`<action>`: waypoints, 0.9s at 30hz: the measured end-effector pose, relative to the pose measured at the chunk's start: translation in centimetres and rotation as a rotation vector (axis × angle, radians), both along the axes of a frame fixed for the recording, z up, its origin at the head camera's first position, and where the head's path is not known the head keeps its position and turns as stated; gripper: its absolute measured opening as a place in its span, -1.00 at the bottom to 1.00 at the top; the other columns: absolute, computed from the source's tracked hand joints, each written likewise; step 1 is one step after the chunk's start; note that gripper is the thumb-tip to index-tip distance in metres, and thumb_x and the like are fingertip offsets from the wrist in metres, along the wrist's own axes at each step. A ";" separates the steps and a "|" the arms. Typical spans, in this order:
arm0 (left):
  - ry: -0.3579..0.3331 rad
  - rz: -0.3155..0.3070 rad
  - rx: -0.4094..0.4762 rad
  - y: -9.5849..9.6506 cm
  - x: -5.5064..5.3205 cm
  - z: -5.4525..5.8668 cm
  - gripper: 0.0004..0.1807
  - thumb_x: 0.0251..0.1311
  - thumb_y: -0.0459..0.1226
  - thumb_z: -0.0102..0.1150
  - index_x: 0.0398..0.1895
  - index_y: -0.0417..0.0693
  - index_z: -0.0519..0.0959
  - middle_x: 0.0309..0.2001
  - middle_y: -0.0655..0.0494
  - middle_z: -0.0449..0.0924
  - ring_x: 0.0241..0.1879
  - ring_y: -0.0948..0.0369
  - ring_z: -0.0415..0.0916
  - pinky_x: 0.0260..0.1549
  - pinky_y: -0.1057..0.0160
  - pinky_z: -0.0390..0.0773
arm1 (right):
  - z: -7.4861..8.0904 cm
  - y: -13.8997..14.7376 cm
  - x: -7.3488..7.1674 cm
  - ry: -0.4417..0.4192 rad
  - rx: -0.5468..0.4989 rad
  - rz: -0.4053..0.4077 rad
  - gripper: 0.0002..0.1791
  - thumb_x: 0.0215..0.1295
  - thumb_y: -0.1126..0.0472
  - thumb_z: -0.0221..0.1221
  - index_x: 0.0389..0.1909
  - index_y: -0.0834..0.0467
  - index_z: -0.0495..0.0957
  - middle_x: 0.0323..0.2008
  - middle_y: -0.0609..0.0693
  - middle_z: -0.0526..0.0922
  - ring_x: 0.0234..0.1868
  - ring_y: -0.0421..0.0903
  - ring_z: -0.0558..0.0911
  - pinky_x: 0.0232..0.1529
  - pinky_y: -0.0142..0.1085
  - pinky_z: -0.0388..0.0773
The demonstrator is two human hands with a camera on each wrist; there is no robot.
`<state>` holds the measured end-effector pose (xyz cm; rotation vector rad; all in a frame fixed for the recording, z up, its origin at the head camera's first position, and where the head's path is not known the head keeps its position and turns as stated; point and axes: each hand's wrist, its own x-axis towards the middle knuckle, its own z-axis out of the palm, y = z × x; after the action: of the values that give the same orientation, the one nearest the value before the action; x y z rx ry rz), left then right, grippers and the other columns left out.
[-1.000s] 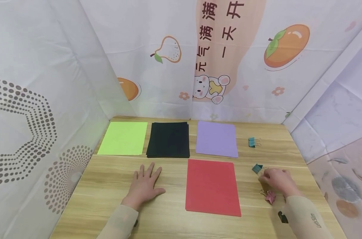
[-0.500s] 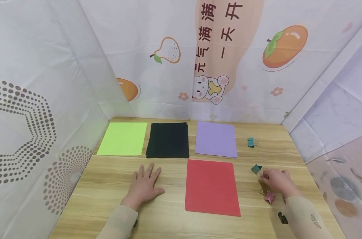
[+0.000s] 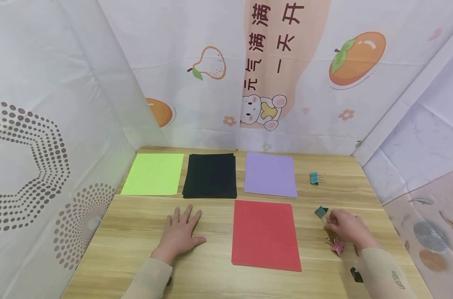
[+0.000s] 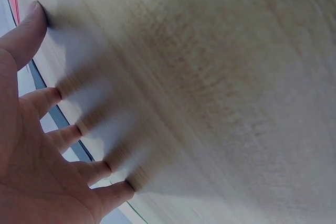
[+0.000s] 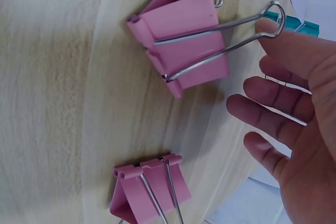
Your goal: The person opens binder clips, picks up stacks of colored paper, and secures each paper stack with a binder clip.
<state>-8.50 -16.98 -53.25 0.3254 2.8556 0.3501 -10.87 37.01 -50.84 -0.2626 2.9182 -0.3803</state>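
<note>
My right hand point(image 3: 348, 226) is at the right of the table, its thumb and fingertips pinching the wire handle of a teal binder clip point(image 3: 321, 211). In the right wrist view, the thumb hides part of that teal clip. Close to this hand lie two pink binder clips, one nearer point(image 5: 189, 40) and one lower point(image 5: 152, 190); the sleeve side covers most of one in the head view. Palm down, my left hand point(image 3: 179, 232) rests on the wooden table with fingers spread, holding nothing. A stack of red paper point(image 3: 265, 234) lies between the hands.
Lime-green point(image 3: 153, 174), black point(image 3: 210, 175) and purple point(image 3: 270, 174) paper stacks line the table's back. Another teal binder clip point(image 3: 314, 178) lies right of the purple stack. Printed curtains point(image 3: 196, 108) hang behind and at both sides. A small dark object point(image 3: 356, 275) shows by the right sleeve.
Almost everything stays in place. The right sleeve has shifted very slightly to the right, while the fingers remain at the teal binder clip. The left hand has not moved.
</note>
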 end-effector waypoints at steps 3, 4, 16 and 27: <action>0.004 -0.003 -0.001 0.1 -0.1 0.0 -0.04 0.16 0.27 0.30 0.57 0.10 0.28 0.60 -0.18 0.04 0.53 -0.44 -0.13 0.38 -0.50 -0.03 | 0.1 0.2 0.0 -0.001 -0.031 -0.010 -0.69 0.24 0.07 0.40 -0.26 0.20 0.53 -0.37 -0.02 0.60 -0.38 -0.03 0.59 -0.28 0.07 0.55; 0.004 -0.003 -0.001 0.1 -0.1 0.0 -0.04 0.16 0.27 0.30 0.57 0.10 0.28 0.60 -0.19 0.04 0.53 -0.44 -0.13 0.38 -0.50 -0.03 | 0.1 0.2 0.0 -0.004 -0.043 -0.014 -0.67 0.24 0.08 0.40 -0.23 0.22 0.52 -0.35 0.01 0.60 -0.36 0.00 0.60 -0.30 0.06 0.56; -0.010 -0.003 -0.015 0.1 0.0 0.1 -0.03 0.16 0.29 0.28 0.58 0.10 0.26 0.61 -0.18 0.02 0.53 -0.44 -0.13 0.37 -0.50 -0.02 | 0.1 0.6 0.3 0.079 -0.122 -0.021 -0.46 0.16 0.09 0.46 -0.01 0.32 0.46 -0.09 0.27 0.54 -0.19 0.21 0.60 -0.16 0.19 0.57; -0.009 -0.001 -0.018 0.1 0.0 -0.1 -0.03 0.15 0.29 0.28 0.57 0.11 0.27 0.61 -0.18 0.03 0.53 -0.44 -0.13 0.37 -0.49 -0.02 | -0.3 0.9 0.2 0.150 -0.099 0.016 -0.09 0.09 0.10 0.52 0.40 0.30 0.31 0.20 0.45 0.39 0.10 0.48 0.50 0.01 0.42 0.45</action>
<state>-8.55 -16.86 -53.37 0.3217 2.8483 0.3250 -10.62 37.93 -51.17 -0.3429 3.0455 -0.5259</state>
